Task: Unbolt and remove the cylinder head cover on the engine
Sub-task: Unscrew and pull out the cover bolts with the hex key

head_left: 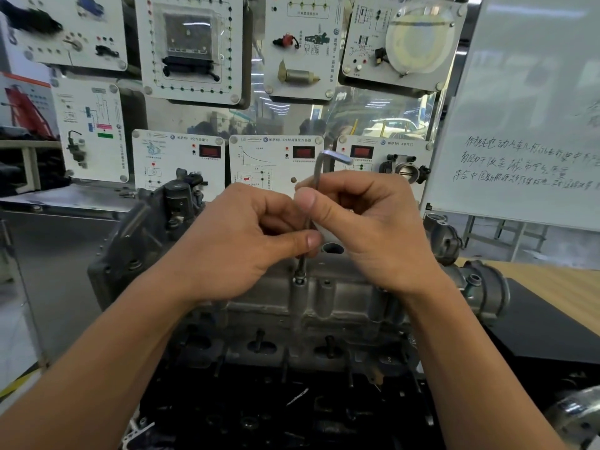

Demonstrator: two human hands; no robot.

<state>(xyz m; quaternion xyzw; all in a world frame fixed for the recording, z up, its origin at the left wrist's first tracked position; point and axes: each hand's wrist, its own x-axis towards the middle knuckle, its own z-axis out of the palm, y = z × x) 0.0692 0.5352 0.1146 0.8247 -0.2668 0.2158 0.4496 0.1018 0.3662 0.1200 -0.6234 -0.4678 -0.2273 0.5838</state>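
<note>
At frame centre both hands, the left hand [253, 241] and right hand [367, 228], pinch an upright hex key [316, 177] seated in a bolt [299, 280] atop the grey cylinder head cover [341, 297].

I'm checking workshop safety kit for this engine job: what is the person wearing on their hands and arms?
Nothing shows on either one. The left hand and the right hand are bare, with no gloves. Both forearms are uncovered down to the frame's edge, so no sleeves appear. No watch or wristband is visible. Fingernails are short.
</note>
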